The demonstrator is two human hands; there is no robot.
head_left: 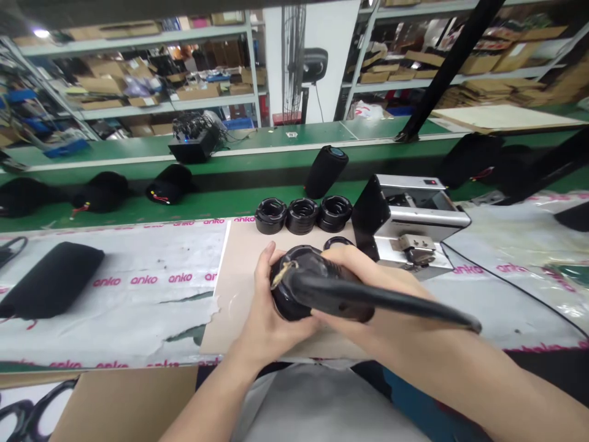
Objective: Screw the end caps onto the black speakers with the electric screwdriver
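My right hand [363, 276] is wrapped around a black hand tool [340, 291] with a long, thin tail running back over my right forearm. Yellowish residue sticks to the tool's front, and its exact kind is unclear. My left hand [271, 319] curls around a black round part [288, 304] directly below the tool's front end. The tool hides most of that part. Just beyond my hands stand three black rings, one at left [270, 215], one in the middle [302, 215] and one at right [335, 213]. Another black ring [338, 242] lies partly behind my right hand.
A silver and black machine [409, 227] stands right of the beige board [230, 294]. Behind the rings leans a black fabric cylinder [326, 172]. Several more cylinders with wires, one of them here [169, 184], line the green bench. A black fabric piece [55, 279] lies at left.
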